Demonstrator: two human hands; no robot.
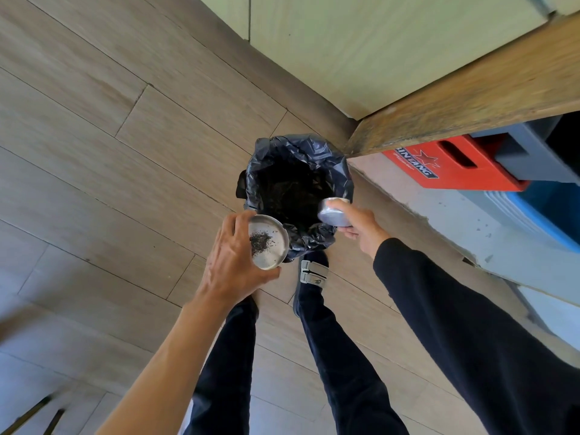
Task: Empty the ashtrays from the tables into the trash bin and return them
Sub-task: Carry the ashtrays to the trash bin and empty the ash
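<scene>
A trash bin point(340, 180) lined with a black plastic bag stands on the floor just ahead of my feet, its mouth open and dark inside. My left hand point(230, 262) grips a round metal ashtray point(272, 246) at the bin's near left rim; the tray is tilted toward the bin and a patch of dark ash clings to its inside. My right hand point(361, 226) holds a second metal ashtray point(332, 213) turned over above the bin's right rim, its underside facing me.
A wooden counter edge point(470, 98) runs from the bin to the upper right. Under it sit a red crate point(455, 166) and a blue tub point(546, 211) on a concrete step. Wood-look floor tiles spread to the left. My shoe point(312, 271) is right behind the bin.
</scene>
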